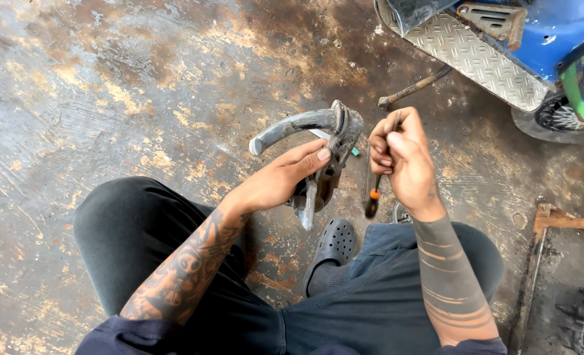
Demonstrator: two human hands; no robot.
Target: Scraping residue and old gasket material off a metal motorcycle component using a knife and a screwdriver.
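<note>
The person sits low over a stained concrete floor (141, 98), knees apart, and the work in hand looks like a loosening or prising step on a grimy metal lever assembly (321, 158); the left hand (282, 177) holds that part up in the middle of the view, fingers wrapped behind its lower bracket and the thumb lying across the near face, so the fingers are clamped on it; its curved grey lever arm sweeps out to the left and ends in a rounded tip; the right hand (400, 154), just right of the part and not touching it, has its fingers closed tight around a slim screwdriver (373, 190) whose dark handle with an orange band hangs down toward the knees; where the tip points is hidden by the fist; a black clog (335, 243) rests on the floor below the part; a blue vehicle with a checker-plate footboard (476, 59) stands far right; as a judgement, the tool must next be turned in the grip so its tip meets the part while the left hand steadies it.
</note>
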